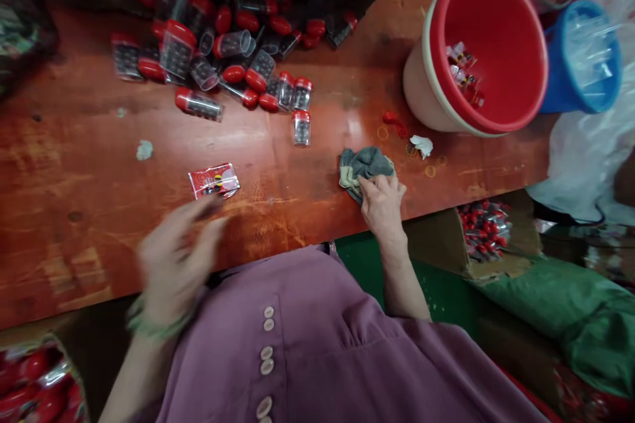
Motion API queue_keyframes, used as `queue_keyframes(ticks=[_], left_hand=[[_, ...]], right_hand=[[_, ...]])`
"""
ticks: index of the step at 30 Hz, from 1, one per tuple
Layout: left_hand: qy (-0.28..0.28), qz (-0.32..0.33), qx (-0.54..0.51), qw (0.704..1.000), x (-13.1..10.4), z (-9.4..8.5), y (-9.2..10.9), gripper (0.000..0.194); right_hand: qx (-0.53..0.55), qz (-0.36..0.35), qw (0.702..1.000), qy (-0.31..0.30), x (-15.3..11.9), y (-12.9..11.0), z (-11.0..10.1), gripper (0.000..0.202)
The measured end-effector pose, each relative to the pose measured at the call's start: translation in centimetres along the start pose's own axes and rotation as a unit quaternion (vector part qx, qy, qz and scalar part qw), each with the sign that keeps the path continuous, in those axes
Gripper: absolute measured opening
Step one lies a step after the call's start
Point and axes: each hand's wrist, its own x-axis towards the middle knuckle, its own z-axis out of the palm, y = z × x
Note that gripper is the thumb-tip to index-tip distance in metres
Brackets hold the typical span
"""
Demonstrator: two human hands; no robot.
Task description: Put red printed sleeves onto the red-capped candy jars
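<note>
Head view, near edge: a buttoned mauve garment [322, 344] is seen close to the wooden table [270, 208], so that its surface can be reached by both hands; the hands are held well apart.
Left hand: the left hand [173, 254] is blurred, with thumb and fingers spread and nothing seen between them; whether the packet is touched cannot be told.
Red packet: the red packet [215, 178] is laid flat just beyond those fingertips, probably to be kept within easy reach.
Right hand: the grey cloth [370, 160] is pinched under the fingers of the right hand [384, 201]; it is bunched, presumably by that grip.
Loose bits: rubber bands [430, 172] and a white scrap [421, 145] are scattered beside the cloth, in no clear order.
Red-capped containers: many red-capped containers [198, 106] are heaped at the far side, perhaps so that the near surface is left free.
Buckets: a red bucket [496, 6] is nested in a white bucket [419, 82], tilted towards the view; small packets [464, 73] are held inside; a blue bucket [560, 73] is stood beyond.
</note>
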Motion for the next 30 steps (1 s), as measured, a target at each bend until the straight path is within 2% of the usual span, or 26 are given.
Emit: queue_keyframes(ticks=[1,3,5,6,8,11,14,19,22,24,27,30], left_hand=[[-0.041,0.079,0.026,0.996,1.9,3.0,0.1,0.029],[-0.146,0.217,0.083,0.961,5.4,8.9,1.1,0.031],[-0.195,0.293,0.173,0.92,7.6,13.9,2.2,0.036],[-0.215,0.325,0.205,0.898,8.2,15.9,2.7,0.036],[-0.239,0.355,0.243,0.871,8.7,18.6,3.1,0.033],[-0.261,0.381,0.241,0.854,8.8,20.2,2.6,0.027],[-0.28,0.384,0.212,0.854,9.4,20.9,2.0,0.024],[-0.318,0.285,0.19,0.884,10.4,22.3,2.9,0.043],[-0.327,0.267,0.187,0.887,10.1,21.6,3.5,0.038],[-0.318,0.276,0.185,0.888,9.5,19.6,3.4,0.032],[-0.287,0.288,0.175,0.897,8.1,14.6,2.1,0.033],[-0.185,0.247,0.183,0.934,6.3,8.5,-0.3,0.028]], right_hand=[[0.002,-0.007,1.0,0.017,0.1,0.2,0.4,0.028],[0.008,-0.02,0.998,0.058,0.4,0.7,1.0,0.026],[0.014,-0.04,0.994,0.098,0.7,1.2,1.3,0.026],[0.016,-0.05,0.992,0.114,0.8,1.5,1.3,0.027],[0.018,-0.064,0.989,0.132,0.9,1.8,1.2,0.032],[0.029,-0.072,0.989,0.13,0.9,2.2,0.7,0.035],[0.059,-0.068,0.989,0.117,0.9,2.4,0.1,0.025],[0.088,-0.054,0.989,0.105,2.1,2.0,-1.4,0.026],[0.14,-0.04,0.981,0.124,4.1,0.6,-2.2,0.027],[0.18,-0.039,0.975,0.128,5.7,-1.1,-2.3,0.027],[0.227,-0.036,0.968,0.103,8.3,-4.0,-1.5,0.026],[0.223,-0.008,0.974,0.048,10.4,-6.7,0.1,0.036]])
